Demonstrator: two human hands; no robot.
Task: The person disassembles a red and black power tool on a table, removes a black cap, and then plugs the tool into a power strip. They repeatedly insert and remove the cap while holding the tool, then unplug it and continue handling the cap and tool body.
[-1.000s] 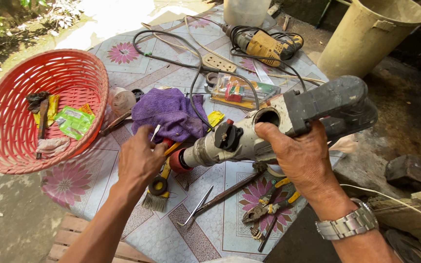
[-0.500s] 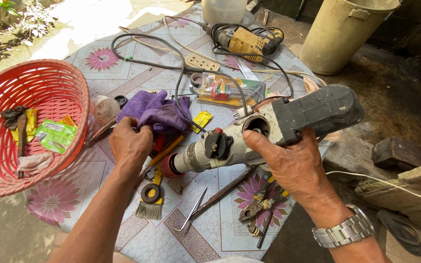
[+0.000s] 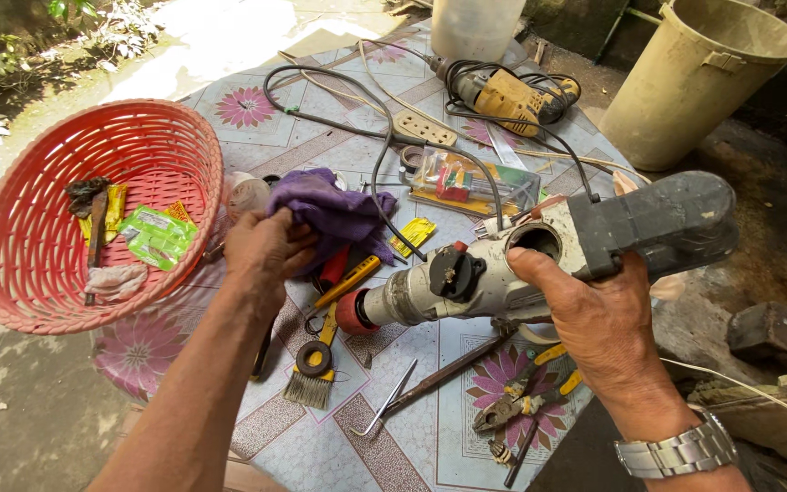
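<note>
Right hand (image 3: 594, 314) grips grey rotary hammer drill (image 3: 539, 251) at body, fingers wrapped tight, held above floral table (image 3: 321, 446). Long axis near horizontal; red-ringed chuck points left, handle right. Left hand (image 3: 261, 255) closes on purple cloth (image 3: 334, 211) beside red basket (image 3: 11, 273).

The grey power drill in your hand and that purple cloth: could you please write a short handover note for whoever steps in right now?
Right hand: gripping the grey power drill at its body, held over the table, with a round opening on the housing facing up.
Left hand: closed on the purple cloth on the table.
Nearby: brush, pliers, yellow drill, red basket.
Done: drill in hand, cloth grasped.
Left: the cloth has not touched the drill yet.
</note>
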